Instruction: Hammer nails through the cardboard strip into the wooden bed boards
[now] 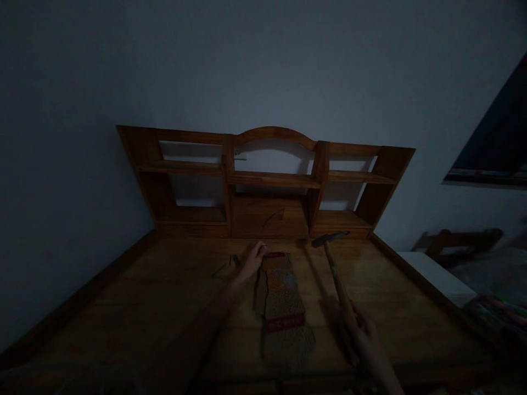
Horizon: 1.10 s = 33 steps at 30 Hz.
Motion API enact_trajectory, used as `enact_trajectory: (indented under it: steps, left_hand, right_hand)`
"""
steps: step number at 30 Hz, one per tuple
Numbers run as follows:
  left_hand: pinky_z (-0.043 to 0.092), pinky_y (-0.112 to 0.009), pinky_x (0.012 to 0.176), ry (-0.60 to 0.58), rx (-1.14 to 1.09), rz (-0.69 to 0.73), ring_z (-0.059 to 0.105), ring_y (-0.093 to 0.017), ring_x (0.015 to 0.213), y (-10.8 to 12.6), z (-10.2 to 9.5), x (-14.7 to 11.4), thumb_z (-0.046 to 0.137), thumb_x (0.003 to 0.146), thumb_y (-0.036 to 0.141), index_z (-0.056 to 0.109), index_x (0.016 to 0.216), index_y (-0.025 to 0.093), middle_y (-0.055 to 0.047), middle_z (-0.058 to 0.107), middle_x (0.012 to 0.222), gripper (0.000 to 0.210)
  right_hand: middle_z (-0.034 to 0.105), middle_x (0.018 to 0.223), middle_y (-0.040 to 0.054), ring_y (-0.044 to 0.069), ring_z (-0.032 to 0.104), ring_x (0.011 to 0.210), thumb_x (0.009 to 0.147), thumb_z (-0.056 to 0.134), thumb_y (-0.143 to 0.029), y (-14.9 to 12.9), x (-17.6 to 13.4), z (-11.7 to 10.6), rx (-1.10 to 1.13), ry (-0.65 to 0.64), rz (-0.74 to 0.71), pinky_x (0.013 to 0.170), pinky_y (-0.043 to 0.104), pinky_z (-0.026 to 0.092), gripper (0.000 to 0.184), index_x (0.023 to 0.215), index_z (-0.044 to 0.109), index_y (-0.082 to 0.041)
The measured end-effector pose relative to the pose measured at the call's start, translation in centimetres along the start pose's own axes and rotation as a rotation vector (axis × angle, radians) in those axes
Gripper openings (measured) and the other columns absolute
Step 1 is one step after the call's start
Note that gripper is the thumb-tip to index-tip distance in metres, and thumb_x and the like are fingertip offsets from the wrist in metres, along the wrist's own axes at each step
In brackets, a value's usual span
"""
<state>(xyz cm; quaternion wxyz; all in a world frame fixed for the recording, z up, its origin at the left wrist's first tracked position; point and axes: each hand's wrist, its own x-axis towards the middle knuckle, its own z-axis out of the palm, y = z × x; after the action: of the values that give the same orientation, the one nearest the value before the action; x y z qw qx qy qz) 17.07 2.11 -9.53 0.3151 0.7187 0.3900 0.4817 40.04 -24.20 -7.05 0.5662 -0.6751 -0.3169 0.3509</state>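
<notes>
My right hand (pixel 358 334) is wrapped round the wooden handle of a hammer (pixel 340 285). The hammer's dark metal head is raised above the desk at the far end. My left hand (pixel 256 257) has its fingers pinched together at the upper left corner of a flat, mottled brown piece (pixel 284 291) with red bands and a ragged lower edge. That piece lies on the wooden desk (pixel 144 307). Whatever is between the left fingertips is too small and dark to make out.
A wooden shelf unit (pixel 274 180) stands along the back of the desk against the wall. Small thin dark items (pixel 234 260) lie left of the flat piece. Raised edges border the desk sides. At right are a white surface (pixel 438 274) and a wooden chair back (pixel 465 241).
</notes>
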Motion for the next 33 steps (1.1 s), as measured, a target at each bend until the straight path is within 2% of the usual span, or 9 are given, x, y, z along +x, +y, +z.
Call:
enact_trajectory:
  steps: [4, 9, 12, 16, 20, 25, 30, 33]
  left_hand:
    - [0.044, -0.028, 0.083, 0.039, -0.024, 0.065, 0.058, -0.017, 0.087, 0.4, -0.3, 0.0, 0.054, 0.084, 0.039, 0.062, 0.078, 0.019, -0.003, 0.064, 0.085, 0.022]
    - [0.049, -0.027, 0.074, -0.068, -0.225, -0.017, 0.064, -0.018, 0.079, 0.7, 0.3, -0.1, 0.063, 0.077, 0.042, 0.065, 0.08, 0.017, -0.003, 0.068, 0.081, 0.025]
    - [0.051, -0.028, 0.075, -0.096, -0.262, -0.052, 0.066, -0.019, 0.082, 0.9, 0.6, -0.4, 0.066, 0.075, 0.042, 0.065, 0.081, 0.017, -0.004, 0.07, 0.083, 0.026]
    - [0.052, -0.03, 0.076, -0.098, -0.225, -0.064, 0.067, -0.02, 0.081, 1.1, 0.5, -0.5, 0.068, 0.073, 0.042, 0.066, 0.08, 0.016, -0.005, 0.072, 0.083, 0.027]
    - [0.053, -0.03, 0.072, -0.069, -0.147, -0.079, 0.067, -0.02, 0.077, 1.5, 0.2, -0.5, 0.07, 0.072, 0.041, 0.067, 0.079, 0.017, -0.005, 0.072, 0.08, 0.026]
    - [0.051, -0.028, 0.072, -0.081, -0.062, -0.031, 0.066, -0.019, 0.077, 2.0, 0.0, -0.7, 0.067, 0.075, 0.039, 0.069, 0.08, 0.018, -0.004, 0.072, 0.081, 0.022]
    - [0.05, -0.027, 0.071, -0.103, -0.043, -0.025, 0.066, -0.019, 0.078, 1.8, 0.0, -0.7, 0.066, 0.077, 0.039, 0.07, 0.083, 0.019, -0.003, 0.072, 0.081, 0.022]
    - [0.05, -0.027, 0.071, -0.129, -0.024, -0.022, 0.066, -0.019, 0.078, 1.9, -0.1, -0.8, 0.066, 0.077, 0.039, 0.07, 0.083, 0.018, -0.003, 0.072, 0.081, 0.022]
  right_hand:
    - [0.045, 0.044, -0.0088, 0.008, 0.04, 0.032, 0.063, 0.067, -0.065, 0.0, 0.1, 0.1, -0.001, -0.012, -0.004, 0.029, 0.017, 0.03, 0.06, 0.099, 0.057, -0.018]
    - [0.04, 0.038, -0.0113, 0.007, 0.032, 0.025, 0.069, 0.061, -0.067, -0.2, 0.0, 0.2, -0.03, -0.087, -0.003, 0.025, 0.016, 0.024, 0.06, 0.104, 0.054, -0.018]
    - [0.042, 0.04, -0.011, 0.007, 0.033, 0.026, 0.069, 0.06, -0.067, -0.2, -0.2, 0.2, -0.013, -0.039, 0.008, 0.025, 0.016, 0.026, 0.065, 0.11, 0.052, -0.018]
    - [0.043, 0.043, -0.0102, 0.008, 0.036, 0.028, 0.065, 0.064, -0.066, -0.4, -0.3, 0.3, -0.009, -0.013, 0.031, 0.027, 0.017, 0.027, 0.068, 0.11, 0.054, -0.017]
    - [0.043, 0.042, -0.0096, 0.008, 0.037, 0.028, 0.068, 0.062, -0.065, -0.4, -0.1, 0.1, -0.065, -0.023, -0.009, 0.027, 0.017, 0.026, 0.063, 0.108, 0.056, -0.016]
    - [0.047, 0.046, -0.0075, 0.009, 0.041, 0.033, 0.069, 0.061, -0.063, -0.4, 0.0, -0.1, -0.062, -0.039, -0.041, 0.03, 0.017, 0.029, 0.059, 0.104, 0.056, -0.015]
    - [0.038, 0.041, -0.012, 0.007, 0.03, 0.027, 0.069, 0.062, -0.063, -1.1, -0.5, 0.3, -0.02, -0.086, 0.013, 0.027, 0.017, 0.025, 0.057, 0.103, 0.055, -0.018]
    - [0.039, 0.042, -0.0117, 0.007, 0.032, 0.028, 0.067, 0.063, -0.065, -1.3, -0.7, 0.6, 0.013, -0.059, 0.031, 0.027, 0.016, 0.025, 0.06, 0.104, 0.054, -0.018]
